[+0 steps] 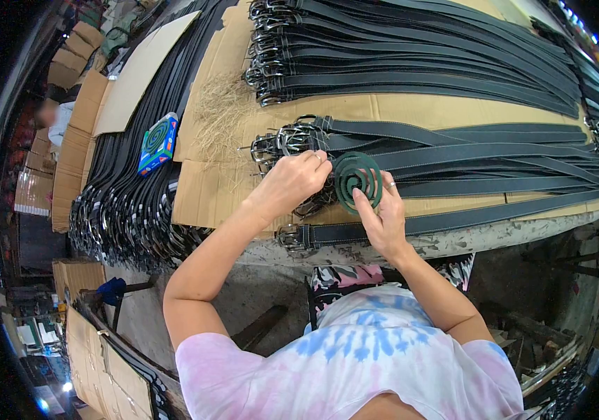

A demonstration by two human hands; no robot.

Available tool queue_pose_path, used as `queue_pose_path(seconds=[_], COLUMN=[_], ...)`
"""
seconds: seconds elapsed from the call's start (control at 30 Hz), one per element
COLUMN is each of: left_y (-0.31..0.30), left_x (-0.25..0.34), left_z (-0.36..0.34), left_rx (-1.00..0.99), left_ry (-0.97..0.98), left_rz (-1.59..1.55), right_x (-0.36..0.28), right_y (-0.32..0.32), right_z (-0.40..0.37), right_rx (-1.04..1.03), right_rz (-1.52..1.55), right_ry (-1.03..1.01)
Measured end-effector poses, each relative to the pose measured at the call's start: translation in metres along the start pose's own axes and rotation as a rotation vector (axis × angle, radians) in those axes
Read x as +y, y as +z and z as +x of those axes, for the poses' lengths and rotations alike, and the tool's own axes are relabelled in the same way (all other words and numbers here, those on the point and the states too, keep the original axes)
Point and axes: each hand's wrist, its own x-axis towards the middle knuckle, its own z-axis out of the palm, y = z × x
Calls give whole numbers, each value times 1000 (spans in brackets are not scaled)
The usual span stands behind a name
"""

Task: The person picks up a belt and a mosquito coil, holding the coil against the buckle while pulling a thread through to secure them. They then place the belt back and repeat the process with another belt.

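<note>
A dark green mosquito coil [357,183] is held up over the near belts, its spiral facing me. My right hand [383,217] grips it from the right, thumb on the front near the centre and fingers behind. My left hand [298,183] is closed in a pinch just left of the coil, with a ring on one finger. What those fingertips hold, if anything, I cannot make out. Under both hands lie black leather belts [467,157] with metal buckles [292,138] bunched at their left ends.
A blue and green mosquito coil box [158,143] rests on a large stack of belts [124,182] to the left. More belts [411,52] lie across the cardboard [194,192] at the back. Loose straw-like threads [222,115] are scattered there. Another person [58,122] is at far left.
</note>
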Motion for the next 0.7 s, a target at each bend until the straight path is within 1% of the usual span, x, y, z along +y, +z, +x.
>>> queue_pose_path(seconds=[0.2, 0.4, 0.47, 0.5, 0.53, 0.57, 0.6, 0.63, 0.7], left_y=[3, 2, 2, 3, 4, 5, 5, 4, 1], left_x=[-1, 1, 3, 5, 6, 7, 9, 10, 13], left_z=[-1, -1, -4, -6, -7, -9, -11, -12, -15], left_rx=[15, 9, 40, 71, 73, 119, 166, 169, 341], left_ry=[-4, -28, -51, -75, -77, -142, -207, -210, -436], left_rz=[7, 22, -4, -29, -29, -100, -171, -168, -420], right_x=[2, -3, -1, -2, -5, -8, -9, -10, -15], right_y=[-1, -3, -5, -4, -4, -2, -1, 0, 3], right_z=[-1, -2, -3, -2, 1, 3, 6, 9, 17], right_rx=[-4, -24, 3, 1, 43, 84, 81, 75, 66], right_rz=[-61, 23, 7, 6, 40, 75, 75, 60, 46], right_ry=[-23, 11, -40, -42, -34, -25, -28, -40, -59])
